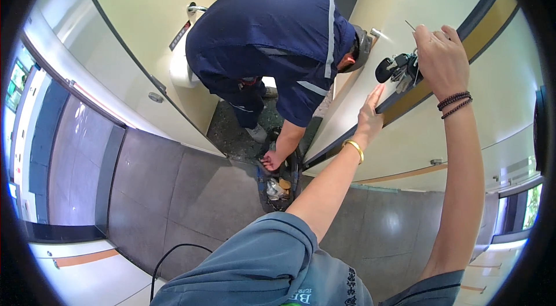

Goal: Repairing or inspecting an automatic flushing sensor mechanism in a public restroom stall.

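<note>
My left hand, with a gold bangle at the wrist, is open, its straight fingers resting against the edge of a pale partition panel. Higher up and to the right, my right hand is closed, with dark bead bracelets below it. A bunch of keys with black fobs hangs at its palm side. From between the fingertips sticks a thin metal rod; its other end is hidden in the hand.
A person in a dark blue uniform and cap bends over ahead of me. That person's hand reaches into a dark tool bag on the grey tiled floor. A pale door stands at the left.
</note>
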Demonstrator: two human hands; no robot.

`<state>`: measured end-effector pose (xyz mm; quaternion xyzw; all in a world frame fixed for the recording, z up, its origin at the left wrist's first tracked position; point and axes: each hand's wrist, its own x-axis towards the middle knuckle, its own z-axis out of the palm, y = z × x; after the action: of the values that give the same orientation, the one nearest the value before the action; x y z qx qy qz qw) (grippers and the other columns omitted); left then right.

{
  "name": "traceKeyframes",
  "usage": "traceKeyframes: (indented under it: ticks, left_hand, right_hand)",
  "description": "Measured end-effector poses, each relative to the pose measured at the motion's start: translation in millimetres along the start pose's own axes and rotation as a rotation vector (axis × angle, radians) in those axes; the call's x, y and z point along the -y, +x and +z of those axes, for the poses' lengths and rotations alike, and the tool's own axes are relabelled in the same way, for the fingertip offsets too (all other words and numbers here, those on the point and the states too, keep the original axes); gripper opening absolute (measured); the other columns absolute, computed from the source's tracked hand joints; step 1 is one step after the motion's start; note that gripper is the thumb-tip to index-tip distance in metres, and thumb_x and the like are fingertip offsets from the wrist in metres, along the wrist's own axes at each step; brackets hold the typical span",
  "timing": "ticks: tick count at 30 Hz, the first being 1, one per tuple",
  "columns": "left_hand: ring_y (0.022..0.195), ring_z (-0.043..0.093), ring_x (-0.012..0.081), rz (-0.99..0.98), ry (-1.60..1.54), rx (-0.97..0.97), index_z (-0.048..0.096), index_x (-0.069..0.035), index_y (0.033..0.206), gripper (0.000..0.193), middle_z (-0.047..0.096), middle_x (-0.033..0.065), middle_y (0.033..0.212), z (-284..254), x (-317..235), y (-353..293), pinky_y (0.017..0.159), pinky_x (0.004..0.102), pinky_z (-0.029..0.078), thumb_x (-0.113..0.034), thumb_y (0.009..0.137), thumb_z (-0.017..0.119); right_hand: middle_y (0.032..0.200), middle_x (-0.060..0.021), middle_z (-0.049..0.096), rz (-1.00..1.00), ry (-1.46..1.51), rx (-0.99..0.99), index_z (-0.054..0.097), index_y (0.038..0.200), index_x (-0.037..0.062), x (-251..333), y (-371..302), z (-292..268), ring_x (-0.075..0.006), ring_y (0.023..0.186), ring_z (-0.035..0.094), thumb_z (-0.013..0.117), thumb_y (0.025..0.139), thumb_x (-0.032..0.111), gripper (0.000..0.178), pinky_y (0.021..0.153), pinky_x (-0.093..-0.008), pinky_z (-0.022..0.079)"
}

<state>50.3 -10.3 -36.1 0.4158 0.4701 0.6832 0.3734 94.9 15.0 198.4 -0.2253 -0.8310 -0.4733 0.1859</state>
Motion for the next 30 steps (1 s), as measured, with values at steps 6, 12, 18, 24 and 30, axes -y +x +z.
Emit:
traceKeyframes:
  ticks: [6,12,18,24,30]
  left_hand:
    - [0.14,0.036,0.0232,-0.001,-0.036,-0.013,0.044,-0.013,0.142,0.08,0.04,0.0061,0.149,-0.5,4.0,3.6,0.116,0.0293,0.028,0.02,0.07,0.048]
    - [0.137,0.039,0.0269,0.078,0.017,-0.043,0.046,-0.013,0.141,0.078,0.04,0.009,0.149,-0.4,10.1,4.0,0.114,0.0318,0.032,0.019,0.07,0.048]
    - [0.137,0.04,0.027,0.063,0.035,-0.063,0.046,-0.015,0.141,0.079,0.041,0.0085,0.149,2.0,10.1,3.8,0.113,0.0327,0.033,0.018,0.069,0.05]
    - [0.136,0.04,0.0274,0.069,0.034,-0.069,0.047,-0.015,0.14,0.077,0.041,0.0083,0.148,2.5,9.6,3.3,0.113,0.033,0.033,0.017,0.07,0.05]
    - [0.136,0.04,0.027,0.057,0.02,-0.042,0.047,-0.015,0.14,0.078,0.041,0.0083,0.148,2.7,10.2,4.8,0.114,0.0325,0.033,0.018,0.07,0.049]
  right_hand:
    - [0.063,-0.0074,0.062,0.0,-0.005,0.008,0.054,0.084,0.0091,1.6,3.1,-1.4,-0.0217,0.07,0.065,0.054,0.089,0.011,0.005,0.091,-0.0362,0.047]
    - [0.063,-0.0076,0.061,-0.011,-0.011,0.009,0.054,0.084,0.0097,2.6,4.0,-4.0,-0.0217,0.072,0.065,0.053,0.093,0.015,0.01,0.092,-0.037,0.048]
    - [0.065,-0.0068,0.06,-0.02,-0.013,0.031,0.054,0.086,0.0086,-0.5,3.6,-3.4,-0.0217,0.072,0.064,0.052,0.093,0.013,0.008,0.092,-0.0376,0.048]
    - [0.065,-0.0064,0.06,-0.037,-0.043,0.022,0.053,0.086,0.0092,-2.7,0.9,2.5,-0.0221,0.072,0.063,0.053,0.093,0.012,0.007,0.092,-0.0377,0.048]
    - [0.064,-0.0066,0.059,-0.02,0.004,-0.005,0.052,0.086,0.0091,-1.7,0.7,2.3,-0.0226,0.072,0.063,0.054,0.091,0.011,0.006,0.091,-0.0374,0.048]
